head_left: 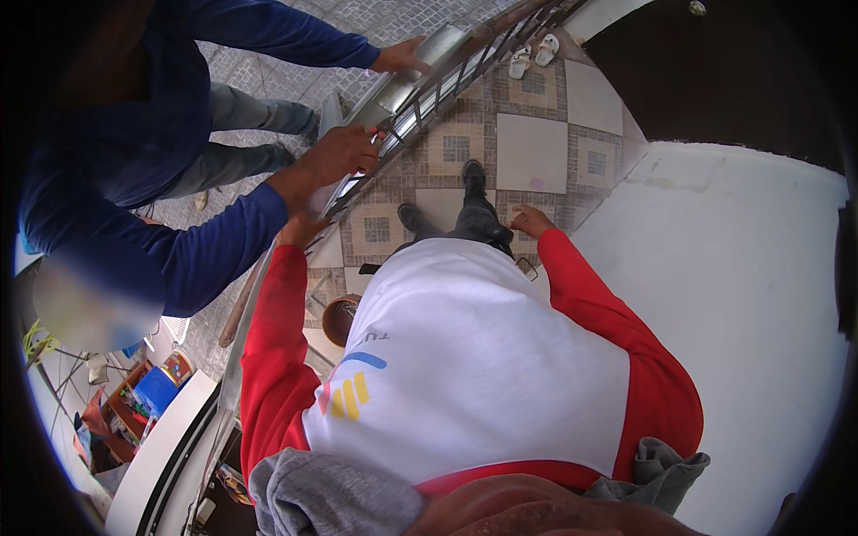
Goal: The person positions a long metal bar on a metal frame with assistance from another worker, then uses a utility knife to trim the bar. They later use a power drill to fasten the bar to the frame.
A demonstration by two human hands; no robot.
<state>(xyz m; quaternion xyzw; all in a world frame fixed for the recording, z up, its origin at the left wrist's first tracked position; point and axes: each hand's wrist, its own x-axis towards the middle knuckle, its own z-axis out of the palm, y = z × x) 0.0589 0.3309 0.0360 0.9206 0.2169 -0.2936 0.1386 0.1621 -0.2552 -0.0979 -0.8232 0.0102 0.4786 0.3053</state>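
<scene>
My left hand [302, 230] is closed on the lower part of a dark metal railing [416, 116], its fingers partly hidden. My right hand [532, 221] hangs out to the side with its fingers apart, holding nothing, above the tiled floor. Across the railing a person in a blue sleeve has one hand [344, 161] at the bars, with a small red thing at the fingertips that I cannot make out. The person's other hand [402, 57] lies on a shiny metal strip [438, 49] along the railing's outer side.
A brown pot [340, 319] stands on the floor beside me. White sandals [534, 58] lie on the patterned tiles [532, 152] farther off. A white wall [733, 268] rises at the right. Beyond the railing, lower left, are a blue bucket [156, 390] and cluttered shelves [121, 415].
</scene>
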